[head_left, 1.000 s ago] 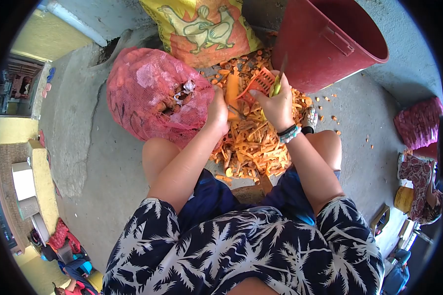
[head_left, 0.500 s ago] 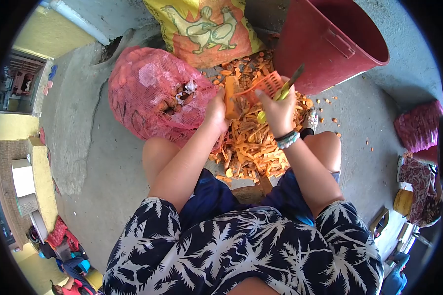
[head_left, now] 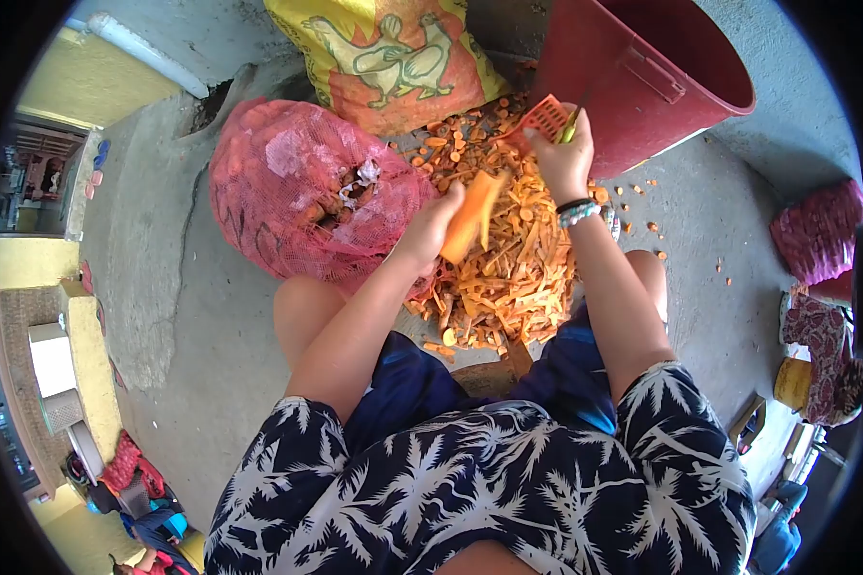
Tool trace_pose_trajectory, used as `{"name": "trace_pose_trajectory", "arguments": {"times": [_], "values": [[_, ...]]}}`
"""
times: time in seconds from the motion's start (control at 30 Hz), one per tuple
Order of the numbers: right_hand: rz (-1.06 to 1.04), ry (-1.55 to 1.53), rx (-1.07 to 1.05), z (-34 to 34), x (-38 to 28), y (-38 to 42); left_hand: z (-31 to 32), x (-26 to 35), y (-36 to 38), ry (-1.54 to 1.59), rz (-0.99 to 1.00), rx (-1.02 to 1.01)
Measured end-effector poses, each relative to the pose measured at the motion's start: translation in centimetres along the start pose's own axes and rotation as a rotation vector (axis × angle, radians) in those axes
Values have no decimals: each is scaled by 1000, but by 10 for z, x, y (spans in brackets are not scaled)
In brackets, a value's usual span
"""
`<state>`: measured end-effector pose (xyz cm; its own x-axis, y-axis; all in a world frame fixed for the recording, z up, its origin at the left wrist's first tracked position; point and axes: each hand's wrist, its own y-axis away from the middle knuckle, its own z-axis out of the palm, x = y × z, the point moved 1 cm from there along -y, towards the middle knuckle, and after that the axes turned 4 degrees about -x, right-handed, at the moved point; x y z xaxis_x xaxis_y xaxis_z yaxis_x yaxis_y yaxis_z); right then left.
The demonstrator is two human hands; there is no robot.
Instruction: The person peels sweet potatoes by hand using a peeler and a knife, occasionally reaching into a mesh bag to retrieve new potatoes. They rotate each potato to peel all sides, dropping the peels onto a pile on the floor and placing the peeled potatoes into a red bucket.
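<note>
My left hand [head_left: 430, 230] is wrapped round a peeled orange carrot [head_left: 465, 222], over the left side of a heap of peelings [head_left: 523, 278]. A thin strip of orange peel hangs at the carrot's right side. Up and to the right, my right hand [head_left: 566, 158] holds an orange slotted peeler [head_left: 545, 119] together with a knife that has a yellow-green handle [head_left: 570, 126]. The peeler is apart from the carrot. Small cut carrot ends lie at the top of the heap.
A red mesh sack [head_left: 297, 192] lies left of the heap. Behind stands a yellow and orange sack [head_left: 393, 67] with printed birds. A tall red bin [head_left: 604, 86] is at the back right. A purple sack [head_left: 820, 230] is far right. People are partly visible at the lower corners.
My right hand has moved up and right with the peeler and knife, away from the carrot. In my left hand the carrot has shifted slightly right and down and is blurred by motion.
</note>
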<state>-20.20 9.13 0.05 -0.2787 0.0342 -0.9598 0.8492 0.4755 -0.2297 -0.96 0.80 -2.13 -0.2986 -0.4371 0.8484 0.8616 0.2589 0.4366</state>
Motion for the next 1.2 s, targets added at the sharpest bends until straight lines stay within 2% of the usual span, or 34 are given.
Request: {"name": "trace_pose_trajectory", "arguments": {"times": [0.03, 0.07, 0.1, 0.13, 0.17, 0.23, 0.3, 0.33, 0.37, 0.43, 0.77, 0.87, 0.9, 0.97, 1.0, 1.07, 1.1, 1.13, 1.2], "values": [[-35, 156, 62, -2, 1, -5, -3, 0, 0, -6, -3, 3], [-35, 152, 64, 0, 3, -4, -5, 0, -1, 123, -23, -10], [-7, 0, 99, 1, 5, -2, -6, 0, -2, 258, -40, -23], [16, -149, 129, 2, -3, 0, -1, 8, 1, 302, -24, 93], [46, -183, 126, 5, -14, 9, -6, 5, -4, 312, -16, 97], [79, -191, 68, 10, -16, 30, -20, -6, -19, 569, 6, 181], [142, -149, -6, 14, -19, 55, -21, -9, -23, 581, 1, 208], [138, -288, -4, 19, -27, 68, -19, -10, -26, 585, -9, 230], [153, -283, -12, 22, -29, 77, -17, -12, -29, 588, -20, 252], [95, -299, -47, 23, -35, 83, -13, -16, -33, 622, 7, 262], [96, -199, -137, 21, -44, 80, 3, -8, -20, 603, 147, 370], [24, -145, -191, 24, -31, 61, 0, -7, -15, 452, 74, 389], [24, -146, -187, 21, -25, 47, -1, -6, -10, 448, 72, 386], [91, -152, -162, 16, -26, 18, 3, 6, 7, 317, -97, 71], [55, -110, -117, 14, -13, 6, -6, -6, 1, 305, -92, 10], [18, -69, -2, 12, 0, -5, -5, -2, 1, 393, -61, 28], [79, -89, 20, 10, 7, -4, -4, 0, 1, 484, -25, 44], [85, -80, 11, 11, -3, 2, 0, 7, 0, 548, 20, 150], [62, -139, -20, 18, -27, 25, -19, -9, -18, 572, 29, 188]]}}
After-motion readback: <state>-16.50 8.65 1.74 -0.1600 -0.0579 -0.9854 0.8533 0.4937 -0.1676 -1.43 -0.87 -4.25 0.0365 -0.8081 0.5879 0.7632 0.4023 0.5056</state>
